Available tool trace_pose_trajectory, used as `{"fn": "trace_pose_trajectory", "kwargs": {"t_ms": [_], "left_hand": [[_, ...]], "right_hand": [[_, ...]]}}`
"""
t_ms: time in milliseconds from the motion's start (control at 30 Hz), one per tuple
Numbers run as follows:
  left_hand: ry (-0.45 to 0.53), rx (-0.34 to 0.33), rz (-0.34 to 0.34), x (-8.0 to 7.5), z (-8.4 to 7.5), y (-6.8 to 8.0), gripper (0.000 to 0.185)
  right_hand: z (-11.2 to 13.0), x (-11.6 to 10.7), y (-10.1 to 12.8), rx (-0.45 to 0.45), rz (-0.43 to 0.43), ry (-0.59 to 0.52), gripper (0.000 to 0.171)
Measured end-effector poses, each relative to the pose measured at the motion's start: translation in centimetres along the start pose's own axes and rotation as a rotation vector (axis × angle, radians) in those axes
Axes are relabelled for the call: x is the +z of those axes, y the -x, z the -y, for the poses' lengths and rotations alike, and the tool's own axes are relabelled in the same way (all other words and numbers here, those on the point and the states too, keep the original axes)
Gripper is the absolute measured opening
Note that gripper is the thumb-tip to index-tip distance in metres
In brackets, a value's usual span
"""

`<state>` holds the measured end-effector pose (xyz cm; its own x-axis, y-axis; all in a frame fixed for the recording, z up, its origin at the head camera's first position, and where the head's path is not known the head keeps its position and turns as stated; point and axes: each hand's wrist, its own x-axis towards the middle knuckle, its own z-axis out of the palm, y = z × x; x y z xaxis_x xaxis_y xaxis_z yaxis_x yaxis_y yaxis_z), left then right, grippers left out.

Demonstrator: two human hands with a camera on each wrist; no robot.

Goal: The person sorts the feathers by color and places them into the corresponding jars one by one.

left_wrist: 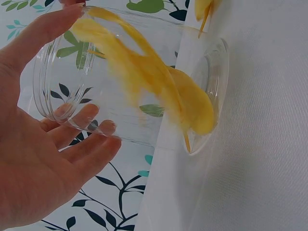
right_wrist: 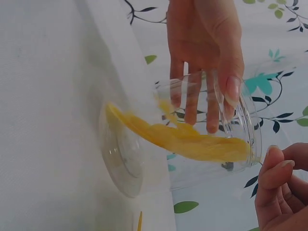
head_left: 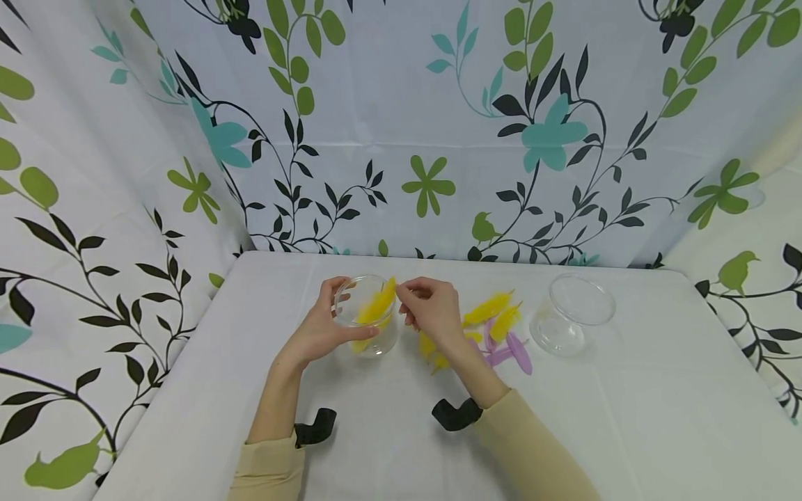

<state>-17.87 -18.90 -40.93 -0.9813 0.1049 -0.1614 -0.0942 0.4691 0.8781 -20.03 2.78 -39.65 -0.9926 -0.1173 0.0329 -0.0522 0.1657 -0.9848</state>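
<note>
Left hand (head_left: 319, 327) grips clear round plastic jar (head_left: 366, 314); right hand (head_left: 431, 306) pinches yellow feather (head_left: 376, 306) at rim. Mid-insertion, I'd say; next: release, fetch from loose feather pile (head_left: 495, 330).

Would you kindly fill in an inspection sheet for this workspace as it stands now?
Surface: white table, covered in cloth.
Job's things: clear jar with yellow feathers inside, standing on the table; loose pile of yellow and purple feathers beside it.
Clutter: second clear jar to the right, no feathers seen in it.
Grip: left hand holds the jar's side; right hand has fingers curled at the jar's rim, and whether it pinches a feather cannot be told.
Cables: nothing seen.
Surroundings: leaf-patterned curtain on three sides.
</note>
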Motion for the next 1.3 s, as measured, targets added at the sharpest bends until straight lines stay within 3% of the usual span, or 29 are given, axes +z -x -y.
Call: {"fn": "trace_pose_trajectory", "kwargs": {"t_ms": [333, 800, 1133, 1300], "left_hand": [[-0.008, 0.032, 0.000, 0.0, -0.1, 0.0, 0.105], [0.002, 0.020, 0.014, 0.0, -0.1, -0.1, 0.107], [0.002, 0.014, 0.021, 0.0, -0.2, -0.1, 0.107], [0.006, 0.002, 0.021, 0.1, -0.4, 0.0, 0.107]], "right_hand": [[-0.8, -0.8, 0.5, 0.067, -0.001, -0.003, 0.020], [-4.5, -6.6, 1.3, 0.165, -0.103, -0.035, 0.029], [-7.1, -11.2, 2.4, 0.192, -0.203, 0.066, 0.032], [-8.2, -13.1, 2.7, 0.212, -0.233, 0.179, 0.033]]}}
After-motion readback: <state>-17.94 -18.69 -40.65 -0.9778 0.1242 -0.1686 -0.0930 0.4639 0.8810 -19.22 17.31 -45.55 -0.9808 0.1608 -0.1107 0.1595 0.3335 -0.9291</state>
